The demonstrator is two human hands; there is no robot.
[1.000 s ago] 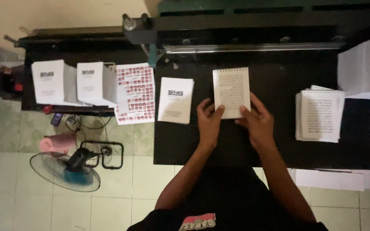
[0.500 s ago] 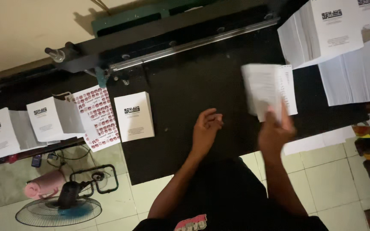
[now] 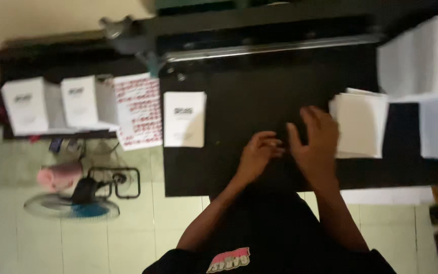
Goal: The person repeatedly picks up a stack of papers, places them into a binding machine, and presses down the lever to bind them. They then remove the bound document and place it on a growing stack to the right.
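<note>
My right hand (image 3: 314, 142) hovers over the black table (image 3: 239, 101) with its fingers spread and nothing in it, just left of a stack of white printed sheets (image 3: 360, 124). My left hand (image 3: 259, 155) rests beside it with the fingers loosely curled, holding nothing. A white booklet (image 3: 184, 119) with a dark emblem lies on the table to the left of both hands. The picture is blurred.
A metal rail (image 3: 269, 48) runs along the table's far side. Tall white paper stacks (image 3: 422, 56) stand at the right. To the left lie a red-patterned sheet (image 3: 139, 110) and two more white booklets (image 3: 77, 101). A fan (image 3: 72, 205) stands on the tiled floor.
My right hand has set the small sheaf of pages down on the stack at the right and come back empty toward the left hand. The view has swung back left.
</note>
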